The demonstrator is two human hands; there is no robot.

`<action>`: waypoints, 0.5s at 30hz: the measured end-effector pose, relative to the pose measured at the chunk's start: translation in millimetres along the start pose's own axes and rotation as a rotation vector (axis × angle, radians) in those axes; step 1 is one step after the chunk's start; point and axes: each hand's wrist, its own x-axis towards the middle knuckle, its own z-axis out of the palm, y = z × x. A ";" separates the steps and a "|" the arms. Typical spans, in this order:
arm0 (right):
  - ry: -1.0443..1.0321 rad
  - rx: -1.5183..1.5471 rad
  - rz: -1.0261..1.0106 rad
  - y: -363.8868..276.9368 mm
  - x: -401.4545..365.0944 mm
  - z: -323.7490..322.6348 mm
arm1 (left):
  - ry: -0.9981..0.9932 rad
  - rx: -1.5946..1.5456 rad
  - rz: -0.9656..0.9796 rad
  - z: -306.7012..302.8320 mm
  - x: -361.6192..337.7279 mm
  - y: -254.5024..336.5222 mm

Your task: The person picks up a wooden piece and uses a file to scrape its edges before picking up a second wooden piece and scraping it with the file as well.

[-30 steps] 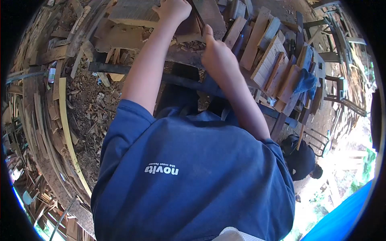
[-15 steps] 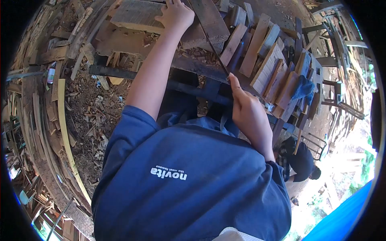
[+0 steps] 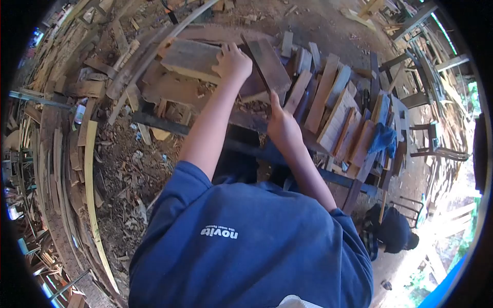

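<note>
Left arm (image 3: 209,126): extended forward and nearly straight, bare below the sleeve. Left hand (image 3: 235,62): reaches farther from the body than the other, back uppermost, fingers spread and bent. Right arm (image 3: 314,177): also extended forward, angled inward. Right hand (image 3: 285,131): closed in a grip, one digit pointing forward, wrist roughly in line with the forearm. The hands are apart.
</note>
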 end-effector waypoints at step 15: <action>0.060 0.271 -0.109 21.3 -35.7 6.3 | -0.083 -0.021 0.090 -13.5 -6.7 0.1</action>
